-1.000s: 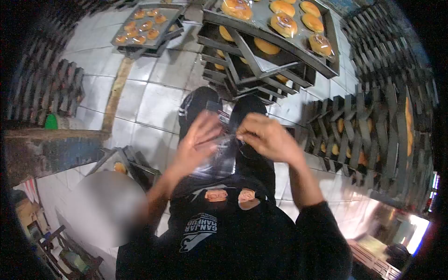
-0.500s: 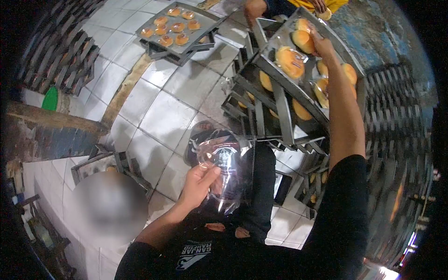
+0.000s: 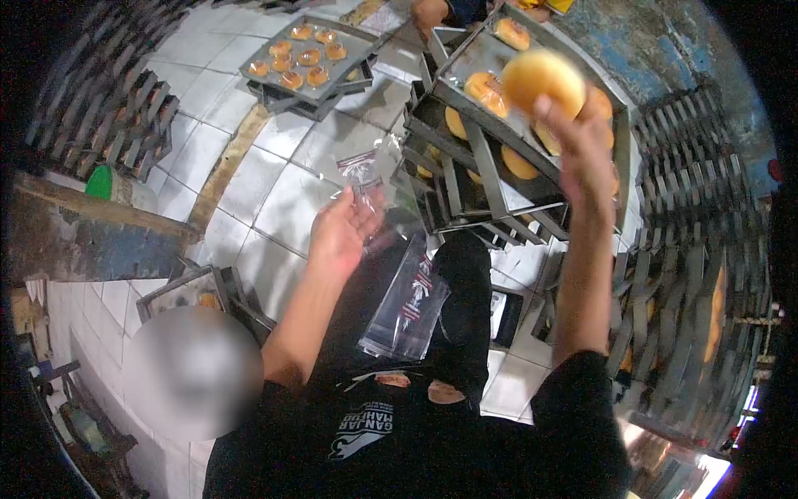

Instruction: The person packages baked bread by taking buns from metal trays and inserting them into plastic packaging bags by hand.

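My right hand (image 3: 586,154) is closed on a round golden bun (image 3: 544,83), raised above the upper metal tray (image 3: 462,56) and slightly blurred. Other buns, some in clear wrappers such as the wrapped bun (image 3: 486,93), lie in that tray. Left of it, my left hand (image 3: 341,229) grips a clear plastic bag (image 3: 359,166) with dark red and white print, its film spreading beyond the fingers. Across my lap lies a stack of similar printed bags (image 3: 407,308).
More trays with buns (image 3: 521,162) sit stacked crosswise beneath. Another tray of small buns (image 3: 309,58) stands on the tiled floor (image 3: 283,195) further back. Piled dark trays (image 3: 690,187) line the right side. At left are a green-rimmed bucket (image 3: 125,190) and a wooden beam (image 3: 100,216).
My right hand has lifted a bun out of the tray toward me. My left hand has moved up and slightly left with a bag, leaving the stack visible on my lap.
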{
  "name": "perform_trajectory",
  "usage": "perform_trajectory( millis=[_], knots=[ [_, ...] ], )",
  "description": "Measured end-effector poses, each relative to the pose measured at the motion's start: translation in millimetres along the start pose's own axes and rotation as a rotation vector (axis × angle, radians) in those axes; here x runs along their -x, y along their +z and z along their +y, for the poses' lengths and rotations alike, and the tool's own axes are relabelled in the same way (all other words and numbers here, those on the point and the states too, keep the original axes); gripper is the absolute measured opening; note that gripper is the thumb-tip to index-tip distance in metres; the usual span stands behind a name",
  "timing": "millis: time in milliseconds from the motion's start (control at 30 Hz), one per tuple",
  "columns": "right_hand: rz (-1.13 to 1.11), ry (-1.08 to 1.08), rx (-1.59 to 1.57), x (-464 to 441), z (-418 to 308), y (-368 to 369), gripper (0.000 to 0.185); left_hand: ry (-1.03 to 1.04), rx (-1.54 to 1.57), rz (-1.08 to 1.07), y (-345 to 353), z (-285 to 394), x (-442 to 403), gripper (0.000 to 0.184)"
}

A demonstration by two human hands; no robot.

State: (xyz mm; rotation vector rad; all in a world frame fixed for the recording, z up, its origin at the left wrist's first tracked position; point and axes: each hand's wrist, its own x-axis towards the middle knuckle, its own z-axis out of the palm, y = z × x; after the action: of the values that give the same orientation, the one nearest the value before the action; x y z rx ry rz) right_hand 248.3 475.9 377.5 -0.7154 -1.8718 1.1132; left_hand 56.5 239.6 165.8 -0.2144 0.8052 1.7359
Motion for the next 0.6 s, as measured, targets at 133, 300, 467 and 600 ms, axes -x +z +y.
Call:
perform_trajectory(
  millis=[133, 300, 467, 600],
  knots=[
    [-0.242, 0.111, 0.056, 149, -20, 56, 0.061, -0.016, 0.068, -0.038, 0, -5, -46, 0.026],
    [-0.094, -0.538, 0.513, 202, 51, 59, 0.053, -0.115, -0.054, -0.242, 58, -27, 4, 0.038],
    [-0.044, -0.568, 0.564, 202, 10, 69, 0.050, -0.126, -0.086, -0.215, 84, -32, 77, 0.036],
    [-0.211, -0.337, 0.463, 226, 11, 112, 0.058, -0.155, 0.035, -0.482, 20, -17, 41, 0.038]
  ],
)
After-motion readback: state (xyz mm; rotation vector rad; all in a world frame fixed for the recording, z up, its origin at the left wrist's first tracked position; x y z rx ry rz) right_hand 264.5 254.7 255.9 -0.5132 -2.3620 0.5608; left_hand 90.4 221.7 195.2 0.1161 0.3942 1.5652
